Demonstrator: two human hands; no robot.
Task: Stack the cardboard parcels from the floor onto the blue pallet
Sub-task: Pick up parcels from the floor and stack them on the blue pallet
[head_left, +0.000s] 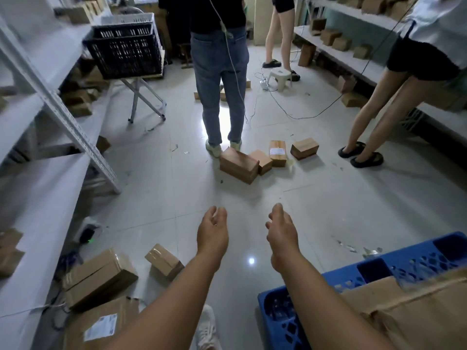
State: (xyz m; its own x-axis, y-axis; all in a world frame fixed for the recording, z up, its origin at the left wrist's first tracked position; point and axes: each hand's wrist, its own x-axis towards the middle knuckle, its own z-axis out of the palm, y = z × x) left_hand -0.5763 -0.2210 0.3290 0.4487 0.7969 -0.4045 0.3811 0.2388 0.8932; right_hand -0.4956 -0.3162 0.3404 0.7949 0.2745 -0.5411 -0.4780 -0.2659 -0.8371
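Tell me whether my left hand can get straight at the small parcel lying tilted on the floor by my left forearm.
Probably yes. The left hand is open and holds nothing, and bare floor surrounds the small tilted parcel. The hand is stretched past it, so you would draw back and lower it.

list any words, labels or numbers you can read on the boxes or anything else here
No text here can be read.
Flat parcel at bottom left: white shipping label with print, too blurred to read.
Upright box in the middle group on the floor: small white label, too small to read.
Other cardboard boxes, the black crate and the blue pallet: no writing visible.
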